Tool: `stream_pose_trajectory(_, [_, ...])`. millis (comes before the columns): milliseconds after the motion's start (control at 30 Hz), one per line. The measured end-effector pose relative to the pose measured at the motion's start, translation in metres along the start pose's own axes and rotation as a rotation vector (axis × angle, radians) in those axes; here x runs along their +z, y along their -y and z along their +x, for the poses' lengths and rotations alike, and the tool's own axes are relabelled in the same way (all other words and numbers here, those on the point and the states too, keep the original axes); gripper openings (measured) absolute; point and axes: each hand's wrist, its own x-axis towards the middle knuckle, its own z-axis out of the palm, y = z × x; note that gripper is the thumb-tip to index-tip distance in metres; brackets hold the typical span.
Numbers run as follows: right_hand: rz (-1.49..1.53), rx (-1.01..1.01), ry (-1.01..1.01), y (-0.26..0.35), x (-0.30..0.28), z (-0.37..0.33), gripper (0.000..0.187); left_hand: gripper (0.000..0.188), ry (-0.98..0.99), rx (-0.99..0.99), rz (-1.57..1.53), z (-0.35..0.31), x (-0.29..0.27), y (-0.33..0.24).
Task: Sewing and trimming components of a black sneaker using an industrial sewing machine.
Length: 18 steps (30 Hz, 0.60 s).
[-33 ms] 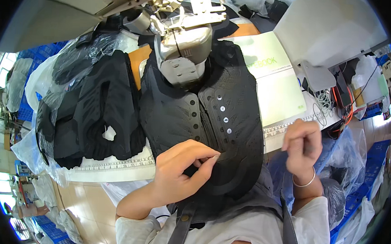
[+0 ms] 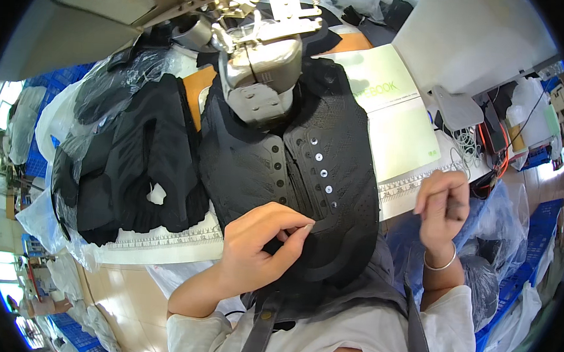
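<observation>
A black padded panel (image 2: 353,174) with a moulded surface lies under the sewing machine head (image 2: 263,65), its near end hanging over my lap. Two rows of small round holes or snaps run beside a slot in its middle, one row shiny silver. My left hand (image 2: 258,249) hovers at the near part of the panel, thumb and forefinger pressed together; what they pinch, if anything, is too small to make out. To the right, off the panel, my right hand (image 2: 444,208) is raised with curled fingers. Its fingertips are partly hidden, so any held thing cannot be seen.
More black pieces (image 2: 147,161) lie stacked at the left, near clear plastic wrap (image 2: 106,88). A pale green booklet (image 2: 401,131) rests right of the panel. Measuring tape strips (image 2: 168,239) line the table edge. Cords (image 2: 468,148) and blue crates (image 2: 528,268) stand at the right.
My right hand has shifted slightly to the right, away from the panel. My left hand keeps its pinch in nearly the same place, and the panel lies as before.
</observation>
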Motion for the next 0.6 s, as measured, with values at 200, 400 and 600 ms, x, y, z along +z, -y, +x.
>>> stream_pose_trajectory(200, [0.108,0.158,-0.545,-0.026,-0.063,-0.03,0.021,0.011,-0.017,0.012,0.02,-0.004,0.005,0.012])
stream_pose_trajectory(400, [0.126,0.301,-1.056,-0.08,-0.12,-0.091,0.03,0.007,-0.027,-0.064,0.091,-0.009,0.002,0.007])
stream_pose_trajectory(600, [0.248,0.827,-1.358,-0.167,-0.174,-0.174,0.028,0.01,0.013,-0.064,0.034,-0.008,0.013,0.012])
